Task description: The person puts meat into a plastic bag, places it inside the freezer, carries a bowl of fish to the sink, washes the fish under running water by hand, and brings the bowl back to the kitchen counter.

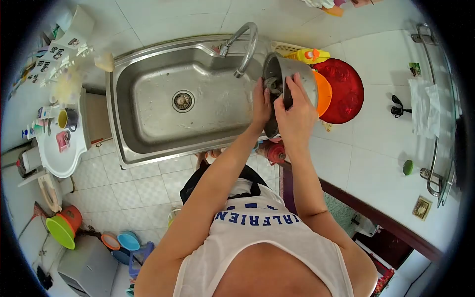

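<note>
A grey metal pot (302,74) is tipped on its side at the right end of the steel sink (208,106), its dark mouth facing left. My right hand (295,111) grips its rim, fingers along the outer wall and thumb at the mouth. At the opening is my left hand (261,105), its fingers pointing up and partly closed. Beside those fingers, inside the pot, lies a crumpled greyish bit (272,84) that I cannot make out. The curved chrome faucet (250,47) stands just left of the pot.
Right of the pot are an orange bowl (323,94), a round red tray (344,91) and a yellow bottle (311,55). A metal rail (435,94) runs along the right wall. A white shelf with a mug (68,119) is at left. Several basins stand on the floor.
</note>
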`<control>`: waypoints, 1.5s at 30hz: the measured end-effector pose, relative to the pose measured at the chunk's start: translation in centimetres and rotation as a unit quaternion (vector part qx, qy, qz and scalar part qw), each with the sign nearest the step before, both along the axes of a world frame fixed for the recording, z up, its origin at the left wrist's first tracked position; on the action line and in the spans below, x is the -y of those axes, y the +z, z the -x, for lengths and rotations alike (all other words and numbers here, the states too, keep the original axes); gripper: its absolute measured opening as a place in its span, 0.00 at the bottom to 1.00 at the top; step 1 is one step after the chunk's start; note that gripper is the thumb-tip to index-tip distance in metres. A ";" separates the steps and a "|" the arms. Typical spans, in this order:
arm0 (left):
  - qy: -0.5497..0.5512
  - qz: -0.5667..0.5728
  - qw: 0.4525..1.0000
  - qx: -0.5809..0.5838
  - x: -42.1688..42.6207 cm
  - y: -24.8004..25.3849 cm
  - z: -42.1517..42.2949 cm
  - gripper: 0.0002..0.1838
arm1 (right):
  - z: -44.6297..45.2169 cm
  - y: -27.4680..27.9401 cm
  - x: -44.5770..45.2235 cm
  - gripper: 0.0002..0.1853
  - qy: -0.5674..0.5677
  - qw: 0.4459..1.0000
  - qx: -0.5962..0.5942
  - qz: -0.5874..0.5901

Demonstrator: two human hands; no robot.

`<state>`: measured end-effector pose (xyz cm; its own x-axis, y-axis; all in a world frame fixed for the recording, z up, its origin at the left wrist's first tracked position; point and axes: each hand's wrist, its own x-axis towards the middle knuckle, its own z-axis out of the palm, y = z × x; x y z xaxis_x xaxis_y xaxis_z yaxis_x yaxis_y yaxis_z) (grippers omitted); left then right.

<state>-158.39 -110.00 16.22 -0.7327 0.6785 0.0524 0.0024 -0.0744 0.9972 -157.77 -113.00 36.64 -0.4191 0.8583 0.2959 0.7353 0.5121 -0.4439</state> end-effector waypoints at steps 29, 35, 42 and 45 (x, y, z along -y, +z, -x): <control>-0.009 0.303 0.884 0.356 11.3 -5.3 16.6 0.19 | -1.1 -14.2 -7.1 0.21 -0.031 0.812 -0.379 0.444; -0.200 0.291 0.826 0.440 11.2 -1.8 17.1 0.17 | -2.7 -18.1 -10.2 0.17 -0.012 0.804 -0.418 0.422; -0.176 0.387 0.893 0.146 11.2 0.8 18.1 0.17 | -4.6 -22.2 -8.2 0.21 -0.058 0.893 -0.188 0.404; -0.102 0.450 0.887 0.009 11.4 0.1 21.1 0.17 | -1.8 -22.5 -6.3 0.25 0.024 0.911 0.004 0.411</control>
<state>-179.47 -121.45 16.31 -0.5856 0.5580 -0.5880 0.0637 0.7548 0.6529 -155.96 -106.66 14.14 -0.4612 0.7690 -0.4426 0.7255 0.0397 -0.6871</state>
